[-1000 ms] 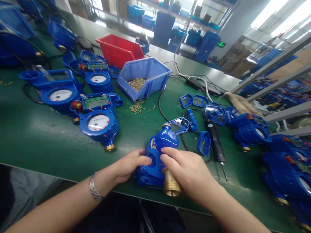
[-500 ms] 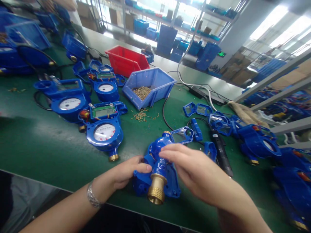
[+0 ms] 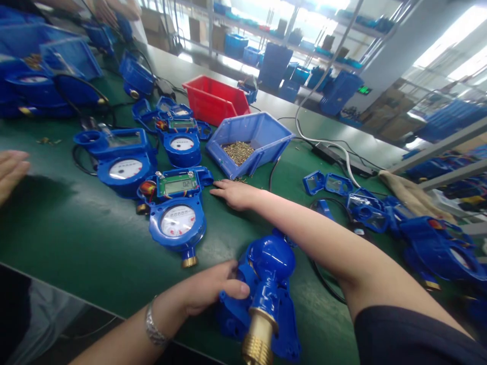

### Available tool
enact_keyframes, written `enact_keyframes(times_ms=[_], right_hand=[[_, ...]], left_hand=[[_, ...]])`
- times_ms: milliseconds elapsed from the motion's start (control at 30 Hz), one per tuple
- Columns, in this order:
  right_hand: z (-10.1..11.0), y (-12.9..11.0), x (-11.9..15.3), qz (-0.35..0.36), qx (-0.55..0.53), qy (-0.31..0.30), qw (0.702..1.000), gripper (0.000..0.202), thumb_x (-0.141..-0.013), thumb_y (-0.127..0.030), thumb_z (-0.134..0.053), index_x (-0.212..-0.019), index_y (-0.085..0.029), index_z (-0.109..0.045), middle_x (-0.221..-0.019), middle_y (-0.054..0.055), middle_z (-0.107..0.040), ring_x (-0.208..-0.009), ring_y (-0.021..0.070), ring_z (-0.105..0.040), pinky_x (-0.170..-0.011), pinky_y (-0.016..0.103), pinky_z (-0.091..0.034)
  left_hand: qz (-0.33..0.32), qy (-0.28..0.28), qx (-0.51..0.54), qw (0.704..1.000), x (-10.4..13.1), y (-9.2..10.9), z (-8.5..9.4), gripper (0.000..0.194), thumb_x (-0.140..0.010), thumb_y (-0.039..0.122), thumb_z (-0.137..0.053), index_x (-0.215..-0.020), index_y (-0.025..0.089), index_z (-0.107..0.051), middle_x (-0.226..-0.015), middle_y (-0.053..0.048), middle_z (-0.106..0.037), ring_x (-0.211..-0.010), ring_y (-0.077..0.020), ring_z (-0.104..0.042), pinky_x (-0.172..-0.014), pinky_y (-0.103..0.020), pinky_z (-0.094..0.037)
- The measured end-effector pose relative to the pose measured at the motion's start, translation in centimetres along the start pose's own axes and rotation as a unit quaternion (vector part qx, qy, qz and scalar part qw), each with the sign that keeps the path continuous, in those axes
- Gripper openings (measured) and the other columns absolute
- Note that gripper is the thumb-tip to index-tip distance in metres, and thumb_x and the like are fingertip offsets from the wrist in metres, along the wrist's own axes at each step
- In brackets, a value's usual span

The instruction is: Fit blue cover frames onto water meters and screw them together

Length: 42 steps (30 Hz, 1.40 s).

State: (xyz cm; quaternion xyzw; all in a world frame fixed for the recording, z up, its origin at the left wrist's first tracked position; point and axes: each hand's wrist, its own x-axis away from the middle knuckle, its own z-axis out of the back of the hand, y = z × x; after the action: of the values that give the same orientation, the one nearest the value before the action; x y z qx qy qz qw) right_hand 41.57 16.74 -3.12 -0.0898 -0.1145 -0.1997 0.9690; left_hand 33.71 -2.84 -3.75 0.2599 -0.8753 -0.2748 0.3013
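Observation:
A blue water meter (image 3: 272, 263) with a threaded brass pipe end lies face down near the table's front edge. My left hand (image 3: 218, 286) grips its left side, thumb on top and the other fingers partly hidden. My right hand (image 3: 238, 195) is stretched across to the small brass screws on the table, most of which it covers. Its fingers are extended and slightly apart, and no screw shows in them. Just left of those fingertips is another water meter (image 3: 178, 220), face up, its display uncovered. Behind the hand stands a blue bin (image 3: 262, 129) holding many brass screws (image 3: 239, 151).
A red bin (image 3: 215, 99) stands behind the blue one. More meters (image 3: 125, 167) sit at left, others (image 3: 437, 248) at right. Blue covers (image 3: 338, 183) and cables lie right of my arm. Another person's hand (image 3: 13, 170) reaches in at the left edge.
My right hand has left the face-down meter and moved away and left to the loose screws. My left hand still holds the meter. Another person's hand has come in at the left.

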Motion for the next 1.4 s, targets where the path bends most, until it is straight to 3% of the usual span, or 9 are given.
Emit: enact_keyframes(times_ms=[267,433,600,700,833,1033,1167,1267,1400], right_hand=[[-1.1,2.1,3.2,-0.042,0.018,0.001,0.999,0.033,-0.093,-0.014,-0.039,-0.119,-0.012,-0.058,-0.134,0.015,-0.05,-0.119,0.0226,-0.051,-0.097,0.033,-0.041],[-1.9,3.4,6.9,-0.156,-0.004,0.03,0.987,0.017,-0.09,-0.021,-0.051,-0.094,-0.009,-0.063,-0.102,0.01,-0.064,-0.098,0.0199,-0.06,-0.088,0.039,-0.047],[-2.7,4.2,8.6,-0.294,-0.089,0.14,0.941,0.02,-0.089,-0.029,-0.055,-0.098,-0.012,-0.061,-0.104,0.007,-0.062,-0.097,0.0193,-0.059,-0.087,0.042,-0.048],[-3.3,4.5,9.1,-0.366,-0.184,0.244,0.879,0.02,-0.089,-0.03,-0.054,-0.101,-0.014,-0.06,-0.109,0.007,-0.06,-0.101,0.0202,-0.057,-0.088,0.043,-0.047],[-4.1,4.5,10.4,-0.421,-0.366,0.352,0.752,0.023,-0.09,-0.031,-0.053,-0.104,-0.013,-0.058,-0.101,0.006,-0.061,-0.086,0.0164,-0.061,-0.075,0.036,-0.053],[-4.1,3.4,12.8,-0.379,-0.605,0.449,0.537,0.018,-0.09,-0.027,-0.052,-0.097,-0.012,-0.058,-0.088,0.003,-0.063,-0.074,0.0126,-0.062,-0.066,0.029,-0.054],[-3.4,2.8,13.3,-0.327,-0.694,0.486,0.419,0.014,-0.089,-0.019,-0.053,-0.079,-0.011,-0.058,-0.073,-0.001,-0.062,-0.067,0.0102,-0.062,-0.063,0.026,-0.054],[-2.9,1.9,13.6,-0.292,-0.733,0.499,0.36,0.014,-0.084,-0.012,-0.057,-0.07,-0.014,-0.056,-0.058,-0.004,-0.059,-0.056,0.0063,-0.059,-0.059,0.019,-0.053],[-2.7,-0.9,15.2,-0.26,-0.767,0.482,0.334,0.011,-0.072,-0.01,-0.068,-0.068,-0.015,-0.06,-0.053,-0.004,-0.061,-0.047,0.0044,-0.056,-0.046,0.012,-0.048]], left_hand=[[0.002,0.0,0.018,1.0,-0.1,-0.4,0.5,0.055,-0.053,0.04,-0.078,-0.099,0.013,-0.061,-0.085,-0.007,-0.067,-0.078,-0.0216,-0.062,-0.075,-0.032,-0.046],[-0.01,0.042,0.034,0.998,-0.3,-0.6,0.4,0.054,-0.054,0.037,-0.078,-0.098,0.012,-0.06,-0.085,-0.007,-0.067,-0.079,-0.0215,-0.062,-0.075,-0.031,-0.045],[-0.026,0.07,0.023,0.997,-0.9,-0.2,0.2,0.057,-0.056,0.038,-0.076,-0.103,0.011,-0.057,-0.095,-0.011,-0.067,-0.088,-0.0254,-0.062,-0.084,-0.037,-0.044],[-0.031,0.054,0.005,0.998,-1.0,0.0,0.2,0.056,-0.059,0.04,-0.074,-0.104,0.01,-0.058,-0.095,-0.012,-0.068,-0.089,-0.0268,-0.063,-0.086,-0.038,-0.044],[-0.038,0.05,-0.004,0.998,-1.0,-0.2,0.4,0.053,-0.062,0.041,-0.073,-0.103,0.01,-0.058,-0.093,-0.012,-0.069,-0.082,-0.0235,-0.064,-0.082,-0.035,-0.046],[-0.039,0.049,-0.005,0.998,-0.8,-0.4,0.2,0.047,-0.062,0.041,-0.073,-0.095,0.01,-0.062,-0.088,-0.01,-0.071,-0.08,-0.0217,-0.064,-0.077,-0.031,-0.047],[-0.047,0.05,-0.007,0.998,-0.8,-0.4,0.3,0.046,-0.063,0.04,-0.073,-0.096,0.01,-0.063,-0.088,-0.011,-0.071,-0.077,-0.0215,-0.064,-0.078,-0.031,-0.047],[-0.04,0.061,-0.006,0.997,-0.8,-0.4,0.3,0.053,-0.063,0.041,-0.074,-0.103,0.01,-0.061,-0.09,-0.011,-0.071,-0.079,-0.0223,-0.065,-0.08,-0.033,-0.047],[-0.045,0.059,-0.001,0.997,-0.8,-0.4,0.3,0.044,-0.063,0.041,-0.075,-0.093,0.011,-0.065,-0.086,-0.009,-0.071,-0.077,-0.021,-0.065,-0.076,-0.03,-0.048]])
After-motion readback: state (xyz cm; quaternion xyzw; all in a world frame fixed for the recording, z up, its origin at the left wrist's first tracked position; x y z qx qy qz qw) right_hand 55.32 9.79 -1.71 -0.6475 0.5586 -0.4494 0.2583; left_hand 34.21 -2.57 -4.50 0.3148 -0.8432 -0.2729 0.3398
